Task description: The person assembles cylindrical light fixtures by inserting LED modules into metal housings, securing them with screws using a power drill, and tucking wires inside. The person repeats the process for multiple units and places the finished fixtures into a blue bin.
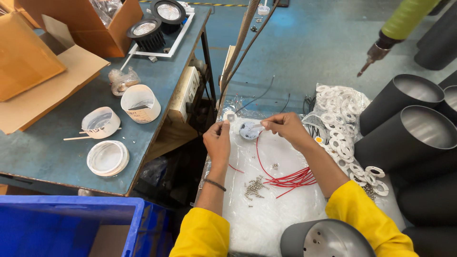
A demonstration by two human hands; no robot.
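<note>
Both hands met at the small round disc (248, 130): left hand (217, 141) pinched its left edge, right hand (284, 127) gripped its right side, closer.

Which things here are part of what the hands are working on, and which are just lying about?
In use: left hand, right hand, white disc, red wires, screws.
Lying about: white rings, black housings, tubs, cardboard box.

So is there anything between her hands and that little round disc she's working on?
Nothing visible. The left hand and right hand both reach the small round disc from either side, fingertips right at it. The red wires and loose screws lie nearer the person.
</note>
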